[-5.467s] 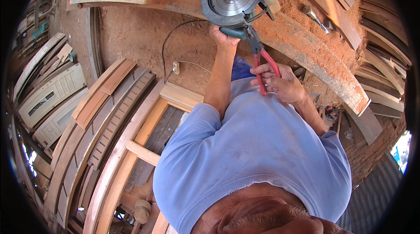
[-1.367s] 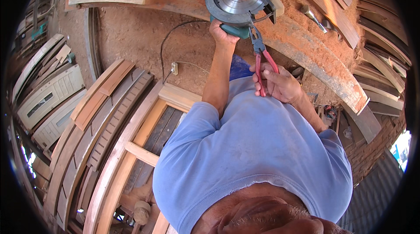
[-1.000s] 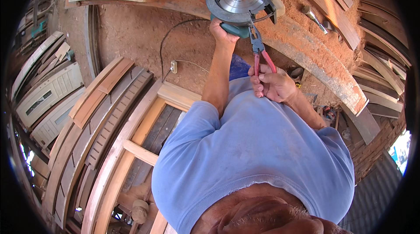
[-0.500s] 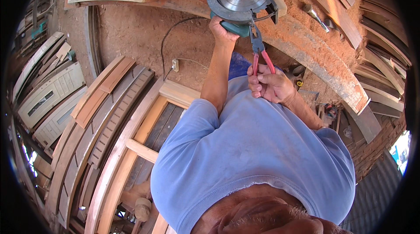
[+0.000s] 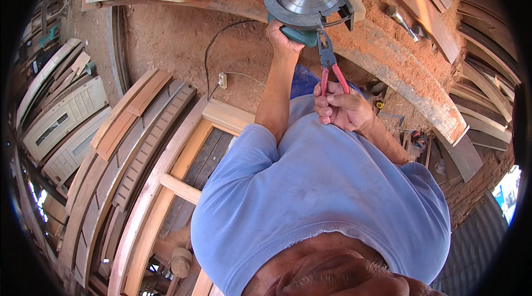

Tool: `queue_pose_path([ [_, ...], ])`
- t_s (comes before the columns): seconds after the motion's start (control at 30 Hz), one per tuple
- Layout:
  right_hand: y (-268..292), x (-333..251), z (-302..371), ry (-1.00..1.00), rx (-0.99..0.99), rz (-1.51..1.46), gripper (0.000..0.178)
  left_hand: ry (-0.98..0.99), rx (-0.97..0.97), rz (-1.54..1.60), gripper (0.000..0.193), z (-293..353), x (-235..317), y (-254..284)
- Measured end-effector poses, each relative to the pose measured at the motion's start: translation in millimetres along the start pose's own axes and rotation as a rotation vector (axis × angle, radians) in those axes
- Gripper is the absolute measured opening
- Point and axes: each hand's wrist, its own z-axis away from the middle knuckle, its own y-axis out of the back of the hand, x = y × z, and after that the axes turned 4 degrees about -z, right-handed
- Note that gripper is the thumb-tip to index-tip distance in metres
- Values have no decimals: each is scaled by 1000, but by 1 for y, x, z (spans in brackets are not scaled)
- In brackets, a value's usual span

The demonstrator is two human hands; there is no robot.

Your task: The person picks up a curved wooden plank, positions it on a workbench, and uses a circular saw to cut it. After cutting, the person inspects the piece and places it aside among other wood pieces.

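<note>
My left hand is closed around the green body of a circular saw, tilted so its round blade faces up above the sawdust-covered bench. Red-handled pliers are held in my right hand, its fingers wrapped round the grips in front of my chest. The jaws of the pliers point away from me and meet the near edge of the saw, by its dark guard. Exactly what the jaws pinch there is too small to make out.
A thick curved-looking beam lies under the saw, strewn with sawdust. A brush rests at the right. A dark cord and an extension socket lie on the dirt floor. Wooden frames and a mallet are at the left.
Almost nothing differs. The saw and pliers have shifted very slightly to the right, with both hands keeping their hold.
</note>
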Motion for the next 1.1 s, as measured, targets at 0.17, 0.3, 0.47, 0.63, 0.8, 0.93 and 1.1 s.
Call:
queue_pose_path([
  [0.17,-1,0,1,-4,-15,-20,31,-13,28,-31,36,2,0,-2],
  [0.3,0,1,3,-6,-37,-41,29,-21,75,-53,36,5,-2,-5],
  [0.47,3,1,3,2,-44,-36,30,-8,47,-64,37,6,-3,-16],
  [0.63,7,1,1,8,-69,-40,32,0,17,-60,37,4,-1,-12],
  [0.8,6,1,1,16,-69,-40,32,19,14,-44,38,3,-1,-9],
  [0.93,5,1,1,17,-64,-34,32,13,12,-49,40,2,0,-8],
  [1.1,7,2,1,17,-61,-50,31,15,62,-59,41,2,-2,-7],
])
